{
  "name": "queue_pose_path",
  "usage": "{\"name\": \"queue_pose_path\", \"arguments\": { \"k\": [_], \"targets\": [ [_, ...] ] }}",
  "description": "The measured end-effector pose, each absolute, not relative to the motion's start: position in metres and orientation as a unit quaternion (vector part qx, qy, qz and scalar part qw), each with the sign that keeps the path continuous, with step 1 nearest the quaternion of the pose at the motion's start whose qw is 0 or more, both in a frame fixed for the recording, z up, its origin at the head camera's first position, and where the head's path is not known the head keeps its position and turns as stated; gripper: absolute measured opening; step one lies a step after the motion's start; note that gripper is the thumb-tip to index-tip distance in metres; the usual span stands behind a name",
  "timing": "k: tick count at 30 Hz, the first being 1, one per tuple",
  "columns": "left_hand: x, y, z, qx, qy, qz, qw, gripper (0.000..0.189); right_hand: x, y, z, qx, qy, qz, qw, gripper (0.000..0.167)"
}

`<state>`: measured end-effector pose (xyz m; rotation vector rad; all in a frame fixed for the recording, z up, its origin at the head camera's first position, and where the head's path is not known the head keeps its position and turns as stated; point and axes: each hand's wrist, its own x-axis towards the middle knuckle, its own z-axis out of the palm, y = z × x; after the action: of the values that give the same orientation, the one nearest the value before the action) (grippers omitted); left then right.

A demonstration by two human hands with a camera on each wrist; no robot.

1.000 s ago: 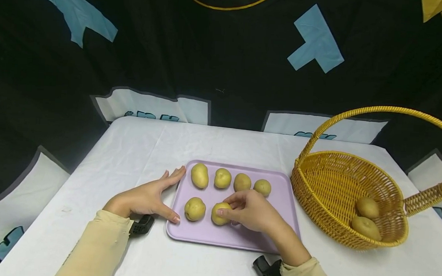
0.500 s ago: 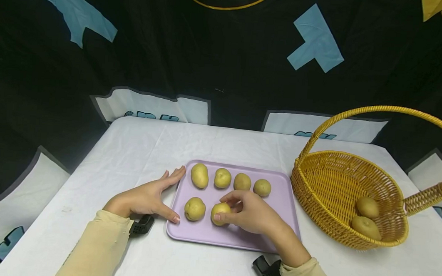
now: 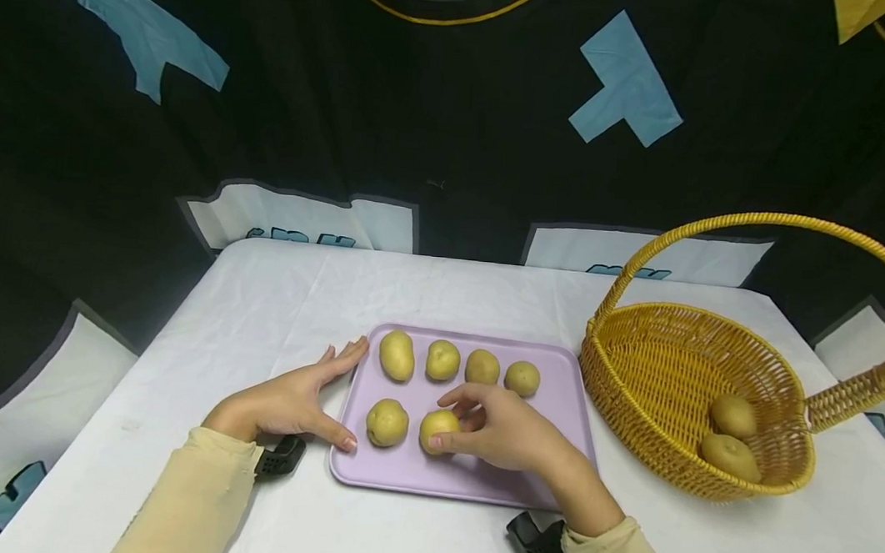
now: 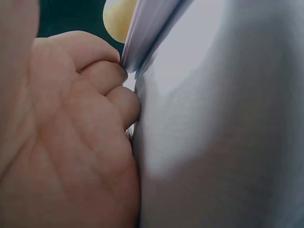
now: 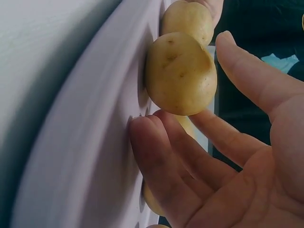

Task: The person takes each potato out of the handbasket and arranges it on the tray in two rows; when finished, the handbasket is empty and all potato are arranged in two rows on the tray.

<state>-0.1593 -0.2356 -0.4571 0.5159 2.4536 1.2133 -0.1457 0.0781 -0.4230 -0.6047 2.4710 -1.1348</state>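
Note:
A lilac tray (image 3: 469, 482) holds several potatoes in two rows. At its left side my left hand (image 3: 286, 400) rests with thumb and fingers spread along the rim; the left wrist view shows the smaller fingers bent at the tray's edge. My right hand (image 3: 510, 426) is around the second potato (image 3: 433, 433) of the front row. In the right wrist view, the thumb (image 5: 247, 71) stands off this potato (image 5: 183, 78), leaving a gap, while the other fingers reach just below and behind it. Left of it lies another front potato (image 3: 386, 422). The back row includes a longer potato (image 3: 397, 355).
To the tray's right stands a yellow wicker basket (image 3: 631, 407) with a tall arched handle (image 3: 776, 220); two potatoes (image 3: 731, 456) lie inside at its right. A white cloth (image 3: 265, 518) covers the table. Behind hangs a dark printed curtain (image 3: 331, 112).
My right fingers and thumb have loosened and spread slightly from the front-row potato, which stays in place. My left hand stays at the tray rim. The head view has shifted slightly.

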Motion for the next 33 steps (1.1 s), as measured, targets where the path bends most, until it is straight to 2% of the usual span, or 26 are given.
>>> {"name": "queue_pose_path", "arguments": {
  "k": [8, 17, 33],
  "targets": [
    [-0.160, -0.234, -0.457, 0.186, 0.866, 0.430, 0.174, 0.131, -0.145, 0.081, -0.421, -0.218, 0.878, -0.385, 0.183, 0.046],
    [-0.159, -0.234, -0.457, 0.184, 0.865, 0.433, 0.173, 0.131, -0.148, 0.088, -0.414, -0.234, 0.875, -0.380, 0.189, 0.054],
    [-0.160, -0.233, -0.460, 0.184, 0.869, 0.426, 0.170, 0.132, -0.148, 0.098, -0.403, -0.250, 0.872, -0.372, 0.197, 0.054]
  ]
}}
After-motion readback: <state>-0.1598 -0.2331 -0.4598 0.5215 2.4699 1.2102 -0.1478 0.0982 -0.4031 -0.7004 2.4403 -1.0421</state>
